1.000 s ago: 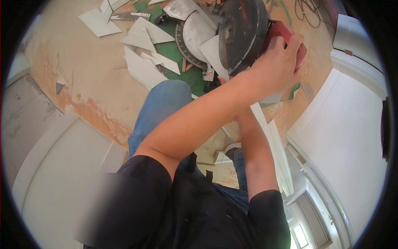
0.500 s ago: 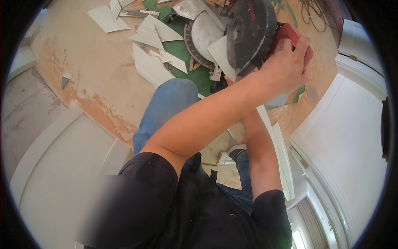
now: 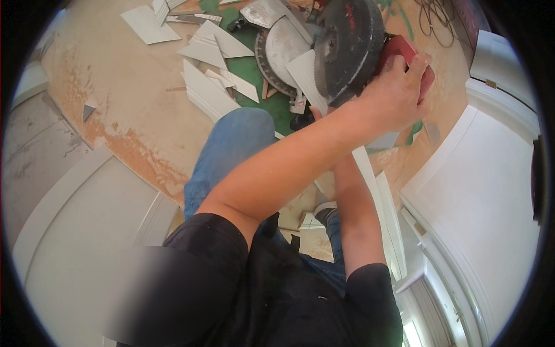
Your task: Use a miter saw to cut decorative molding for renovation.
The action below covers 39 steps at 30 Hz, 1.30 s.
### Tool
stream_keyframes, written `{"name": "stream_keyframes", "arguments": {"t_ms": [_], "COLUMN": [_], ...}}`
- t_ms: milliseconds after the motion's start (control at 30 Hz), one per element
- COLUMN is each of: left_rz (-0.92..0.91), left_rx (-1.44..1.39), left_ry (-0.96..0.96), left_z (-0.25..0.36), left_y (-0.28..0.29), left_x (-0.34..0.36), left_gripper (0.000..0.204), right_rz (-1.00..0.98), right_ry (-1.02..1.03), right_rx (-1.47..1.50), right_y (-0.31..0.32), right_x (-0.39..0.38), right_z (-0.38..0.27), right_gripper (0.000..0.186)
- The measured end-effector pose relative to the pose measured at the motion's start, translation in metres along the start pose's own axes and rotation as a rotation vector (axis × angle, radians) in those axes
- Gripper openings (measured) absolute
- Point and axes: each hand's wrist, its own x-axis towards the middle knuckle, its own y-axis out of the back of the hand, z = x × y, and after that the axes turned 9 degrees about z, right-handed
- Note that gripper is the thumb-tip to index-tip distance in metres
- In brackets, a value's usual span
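My left arm reaches across to the right, over my right forearm. My left hand (image 3: 399,89) is closed around the red handle (image 3: 400,51) of a miter saw, beside its large dark round guard (image 3: 348,49). Beneath the left forearm, my right hand (image 3: 316,113) is mostly hidden; a bit of it shows against a white trim strip (image 3: 305,74). That strip lies over the saw's round silver table (image 3: 283,52), close to the toothed edge by the guard. A long white length (image 3: 365,168) runs back from there beside my right forearm.
White trim offcuts (image 3: 208,95) lie left of the saw on the dusty floor and a green sheet (image 3: 247,69). White panels (image 3: 497,156) stand at right, and a pale panel (image 3: 87,214) at left. A dark cable (image 3: 436,23) coils at the far right.
Almost nothing differs. The view has shifted very slightly; both hands keep their places at the saw and trim.
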Motion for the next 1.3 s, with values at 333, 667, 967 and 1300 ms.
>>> {"name": "stream_keyframes", "arguments": {"t_ms": [333,667,967,1300], "left_rz": [-0.070,-0.031,-0.107,-0.075], "left_rx": [-0.010,0.011,0.001,0.013], "left_ry": [0.039,-0.024,0.019,-0.020], "left_z": [0.003,-0.002,-0.006,-0.013], "left_y": [0.007,0.004,0.008,0.004], "left_x": [0.005,-0.007,-0.021,-0.030], "left_gripper": [0.065,0.070,0.067,0.064], "right_rz": [0.019,0.038,0.076,0.123], "right_ry": [-0.058,0.007,0.035,0.055], "right_rx": [0.090,0.030,-0.004,-0.032], "right_y": [-0.014,-0.001,0.014,0.020], "right_x": [0.002,-0.003,-0.002,-0.001], "right_z": [0.027,0.010,-0.007,-0.016], "right_gripper": [0.074,0.073,0.074,0.075]}}
